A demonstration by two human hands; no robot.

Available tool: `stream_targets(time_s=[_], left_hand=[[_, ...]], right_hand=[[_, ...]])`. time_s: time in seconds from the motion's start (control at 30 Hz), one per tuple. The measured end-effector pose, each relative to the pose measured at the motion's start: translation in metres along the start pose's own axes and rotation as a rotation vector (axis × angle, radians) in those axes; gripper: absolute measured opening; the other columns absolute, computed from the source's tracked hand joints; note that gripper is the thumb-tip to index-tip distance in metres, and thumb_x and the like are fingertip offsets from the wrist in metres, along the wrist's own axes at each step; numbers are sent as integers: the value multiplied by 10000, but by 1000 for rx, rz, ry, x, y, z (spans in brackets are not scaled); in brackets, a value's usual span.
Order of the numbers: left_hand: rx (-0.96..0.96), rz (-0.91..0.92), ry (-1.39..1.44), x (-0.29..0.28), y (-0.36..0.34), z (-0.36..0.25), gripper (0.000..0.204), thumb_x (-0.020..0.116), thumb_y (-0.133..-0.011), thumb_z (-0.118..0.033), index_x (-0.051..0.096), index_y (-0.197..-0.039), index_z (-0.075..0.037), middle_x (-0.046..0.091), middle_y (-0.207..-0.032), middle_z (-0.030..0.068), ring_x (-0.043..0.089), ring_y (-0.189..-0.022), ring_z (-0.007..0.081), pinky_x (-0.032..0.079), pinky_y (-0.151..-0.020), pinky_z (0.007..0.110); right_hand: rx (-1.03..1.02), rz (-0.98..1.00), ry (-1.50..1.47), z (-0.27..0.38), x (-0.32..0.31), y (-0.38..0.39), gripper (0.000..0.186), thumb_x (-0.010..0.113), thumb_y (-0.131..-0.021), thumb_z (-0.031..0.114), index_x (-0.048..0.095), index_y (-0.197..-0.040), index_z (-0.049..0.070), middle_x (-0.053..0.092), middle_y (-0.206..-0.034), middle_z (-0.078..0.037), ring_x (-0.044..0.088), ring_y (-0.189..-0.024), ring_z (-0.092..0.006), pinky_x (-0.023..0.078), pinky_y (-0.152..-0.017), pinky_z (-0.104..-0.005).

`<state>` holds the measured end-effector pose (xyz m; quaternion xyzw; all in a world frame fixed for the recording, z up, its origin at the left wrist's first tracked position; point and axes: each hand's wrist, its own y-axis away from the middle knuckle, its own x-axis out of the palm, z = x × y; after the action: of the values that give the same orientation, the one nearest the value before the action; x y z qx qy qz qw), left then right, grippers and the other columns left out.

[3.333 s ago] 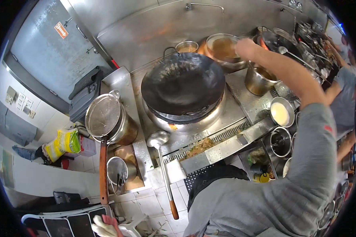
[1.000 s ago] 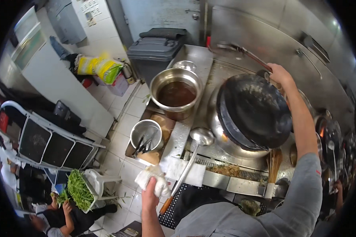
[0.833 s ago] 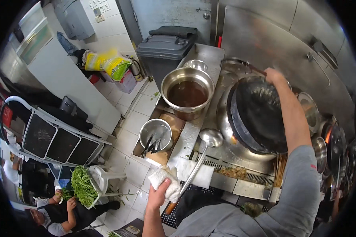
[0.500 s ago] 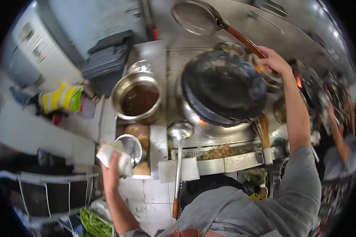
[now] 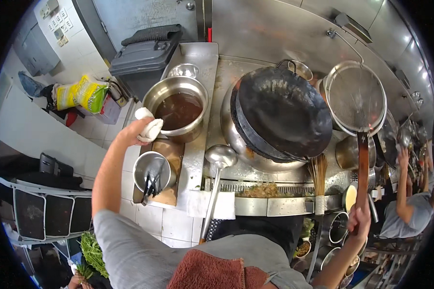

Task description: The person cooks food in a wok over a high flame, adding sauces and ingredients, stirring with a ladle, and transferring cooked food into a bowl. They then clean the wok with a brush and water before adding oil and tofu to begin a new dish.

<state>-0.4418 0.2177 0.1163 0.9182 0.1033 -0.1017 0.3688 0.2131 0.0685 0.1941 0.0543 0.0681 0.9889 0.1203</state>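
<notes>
My left hand (image 5: 139,131) grips a white cloth (image 5: 150,128) at the near rim of a steel pot (image 5: 177,108) of brown liquid. My right hand (image 5: 359,219) holds the long wooden handle of a round wire strainer (image 5: 356,95), whose mesh head hangs over the containers to the right of the wok. A large black wok (image 5: 283,111) sits tilted on the burner between the two hands. A steel ladle (image 5: 219,160) lies in front of the wok with its handle toward me.
A small steel container (image 5: 152,171) with tongs stands near the pot. A bamboo brush (image 5: 318,180) leans at the stove front. Grey bin (image 5: 144,53) at the back left. Another person (image 5: 410,202) works at right. Green vegetables (image 5: 91,248) lie low left.
My left hand rose with the cloth from near the small container to the pot's rim. My right hand left the wok's edge and now holds the strainer handle low at right.
</notes>
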Motion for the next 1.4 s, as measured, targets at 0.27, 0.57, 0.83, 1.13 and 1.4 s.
stream_targets(time_s=[0.27,0.57,0.83,1.13,1.4], left_hand=[[-187,12,217,18,-14,0,219,540,-820,-395,593,-835,-182,604,-732,-6,544,-579,162,441,-550,316],[100,-244,500,32,-41,15,252,507,-794,-179,525,-1003,-41,621,-833,96,618,-680,234,501,-538,405],[128,-373,340,33,-23,-12,300,548,-762,-161,510,-1024,-21,617,-866,126,624,-680,259,494,-546,414],[184,-288,304,47,23,-72,251,527,-779,-116,502,-991,16,612,-812,150,622,-631,267,499,-465,395],[250,-344,2,89,45,-149,261,575,-731,-139,570,-927,33,599,-769,138,616,-666,260,483,-500,397]], right_hand=[[158,-13,-213,-33,8,29,528,543,-821,89,321,-1299,85,433,-719,-40,337,-432,-57,266,-321,-186],[203,104,-256,-43,30,5,524,559,-829,91,313,-1292,72,465,-707,-65,372,-429,-77,307,-315,-209],[393,425,-561,-55,48,-46,465,536,-833,74,350,-1259,68,458,-731,-75,378,-455,-80,318,-326,-200],[567,581,-591,-49,68,-61,506,529,-767,37,369,-1245,89,454,-745,-71,392,-505,-81,327,-389,-219],[618,680,-624,-32,62,-59,456,518,-757,24,390,-1194,47,467,-747,-62,415,-530,-92,347,-409,-235]])
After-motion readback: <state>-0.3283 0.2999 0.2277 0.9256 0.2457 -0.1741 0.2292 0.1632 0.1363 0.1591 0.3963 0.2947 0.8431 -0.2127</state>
